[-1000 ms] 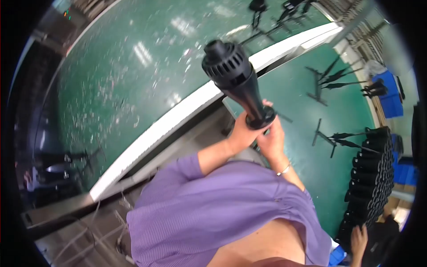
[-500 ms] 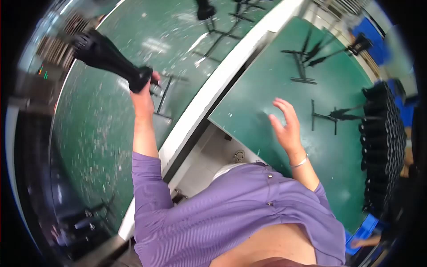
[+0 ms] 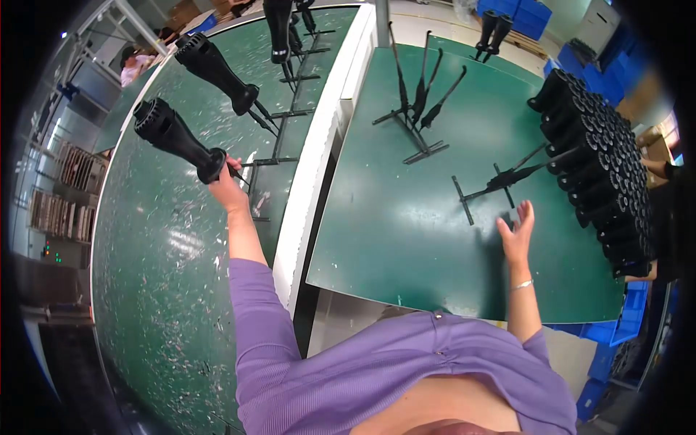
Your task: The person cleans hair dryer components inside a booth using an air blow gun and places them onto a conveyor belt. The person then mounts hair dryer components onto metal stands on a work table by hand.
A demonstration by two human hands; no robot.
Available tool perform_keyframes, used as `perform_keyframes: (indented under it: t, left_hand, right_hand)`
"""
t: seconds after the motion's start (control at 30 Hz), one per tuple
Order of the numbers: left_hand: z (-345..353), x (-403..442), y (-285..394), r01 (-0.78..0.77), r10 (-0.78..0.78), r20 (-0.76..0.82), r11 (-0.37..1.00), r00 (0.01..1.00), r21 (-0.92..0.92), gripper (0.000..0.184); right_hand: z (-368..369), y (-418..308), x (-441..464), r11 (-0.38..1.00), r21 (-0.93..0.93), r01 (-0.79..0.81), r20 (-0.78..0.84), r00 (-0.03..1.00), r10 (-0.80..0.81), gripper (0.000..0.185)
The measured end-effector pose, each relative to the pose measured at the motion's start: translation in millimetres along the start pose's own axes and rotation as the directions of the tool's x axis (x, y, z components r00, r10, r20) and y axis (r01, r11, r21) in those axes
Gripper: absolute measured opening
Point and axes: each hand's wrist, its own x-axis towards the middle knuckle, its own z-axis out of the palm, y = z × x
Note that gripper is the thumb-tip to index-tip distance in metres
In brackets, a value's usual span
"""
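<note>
My left hand [image 3: 228,190] is closed at the lower end of a black tubular plastic housing [image 3: 172,135], over the left green surface. The housing leans up to the left, its slotted wide end away from me. The prongs of a black metal rack [image 3: 277,138] are beside my fingers; whether they also touch the rack, I cannot tell. Another black housing [image 3: 216,72] is tilted on the rack's prongs just beyond. My right hand [image 3: 518,235] is open and holds nothing, fingers apart, above the right table. Close to it lies a black pronged stand [image 3: 500,183].
Many black housings [image 3: 598,159] are stacked along the right table's [image 3: 406,239] right side. A second pronged stand [image 3: 417,109] is at its back. A white rail [image 3: 304,196] divides the two green surfaces. Blue crates [image 3: 522,16] stand behind; a person [image 3: 134,67] is far left.
My view has tilted up, showing more of the racks and the stack. The left hand still holds the housing, now beside the rack. My right hand is nearer the pronged stand, still open.
</note>
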Motion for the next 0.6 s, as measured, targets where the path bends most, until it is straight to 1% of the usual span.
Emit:
perform_keyframes:
  t: [0.03, 0.1, 0.13, 0.2, 0.23, 0.27, 0.3, 0.33, 0.37, 0.4, 0.43, 0.47, 0.5, 0.53, 0.57, 0.6]
  left_hand:
    - [11.4, 6.8, -6.3, 0.012, -0.012, -0.018, 1.0, 1.0, 0.009, 0.014]
    - [31.3, 23.8, -24.3, 0.013, -0.013, -0.002, 1.0, 1.0, -0.002, 0.014]
    - [40.4, 33.9, -34.5, 0.008, -0.008, 0.001, 1.0, 1.0, -0.007, 0.014]
    - [60.8, 53.0, -52.7, -0.061, 0.06, 0.043, 0.998, 0.997, 0.013, 0.016]
    - [69.5, 61.9, -58.3, -0.089, 0.086, 0.064, 0.995, 0.994, 0.038, 0.017]
    - [74.2, 67.0, -64.7, -0.104, 0.097, 0.085, 0.992, 0.992, 0.072, 0.019]
    - [76.8, 74.9, -67.4, -0.192, 0.162, 0.128, 0.944, 0.978, 0.267, 0.023]
    - [81.0, 74.3, -63.2, -0.164, 0.123, 0.18, 0.958, 0.976, 0.235, 0.024]
    - [66.8, 89.0, -80.8, -0.133, 0.075, 0.272, 0.971, 0.959, 0.2, 0.028]
    - [64.1, 85.1, -75.1, -0.202, 0.124, 0.245, 0.923, 0.962, 0.327, 0.033]
    - [43.3, 80.9, -73.3, -0.275, 0.176, 0.218, 0.742, 0.96, 0.611, 0.038]
    - [23.2, 76.8, -70.2, -0.28, 0.227, 0.191, 0.478, 0.955, 0.833, 0.052]
    - [-2.5, 54.9, -35.6, -0.38, 0.154, 0.355, 0.541, 0.922, 0.751, 0.053]
    - [-27.6, 33.1, -0.7, -0.438, 0.075, 0.508, 0.622, 0.858, 0.648, 0.055]
    - [-36.1, -15.0, 34.7, -0.5, 0.187, 0.5, 0.604, 0.846, 0.621, 0.044]
    - [-54.9, -85.5, 66.7, -0.539, 0.29, 0.464, 0.584, 0.837, 0.607, 0.033]
  right_hand:
    - [4.8, 2.1, 9.6, 1.0, 0.021, 0.024, 0.01, 1.0, -0.024, 0.081]
    - [22.0, 5.0, 30.9, 0.994, 0.071, 0.08, 0.034, 0.996, -0.083, 0.086]
    - [31.7, 7.1, 41.4, 0.985, 0.13, 0.115, 0.049, 0.991, -0.122, 0.085]
    - [48.0, 13.6, 58.8, 0.955, 0.24, 0.174, 0.079, 0.977, -0.198, 0.084]
    - [57.6, 10.7, 67.7, 0.933, 0.309, 0.183, 0.054, 0.976, -0.209, 0.084]
    - [65.9, 7.1, 71.7, 0.912, 0.381, 0.151, 0.041, 0.983, -0.18, 0.084]
    - [73.2, 7.4, 75.1, 0.907, 0.411, 0.091, 0.063, 0.99, -0.128, 0.083]
    - [80.7, 12.0, 79.3, 0.935, 0.333, 0.121, 0.04, 0.989, -0.143, 0.082]
    - [87.4, 23.8, 85.0, 0.935, 0.251, 0.249, -0.038, 0.968, -0.247, 0.08]
    - [76.5, -5.7, 76.1, 0.977, 0.077, 0.201, 0.009, 0.979, -0.202, 0.079]
    - [73.4, 7.3, 79.1, 0.972, 0.081, 0.219, 0.029, 0.975, -0.222, 0.075]
    - [63.6, 13.6, 79.6, 0.974, 0.081, 0.21, 0.085, 0.972, -0.217, 0.07]
    - [56.3, 38.0, 83.4, 0.951, 0.18, 0.253, 0.08, 0.959, -0.27, 0.066]
    - [43.1, 46.5, 79.4, 0.931, 0.269, 0.248, 0.115, 0.951, -0.287, 0.068]
    - [25.7, 51.7, 75.6, 0.952, 0.189, 0.239, 0.126, 0.956, -0.265, 0.069]
    - [11.0, 68.3, 72.4, 0.927, 0.326, 0.186, 0.159, 0.956, -0.248, 0.072]
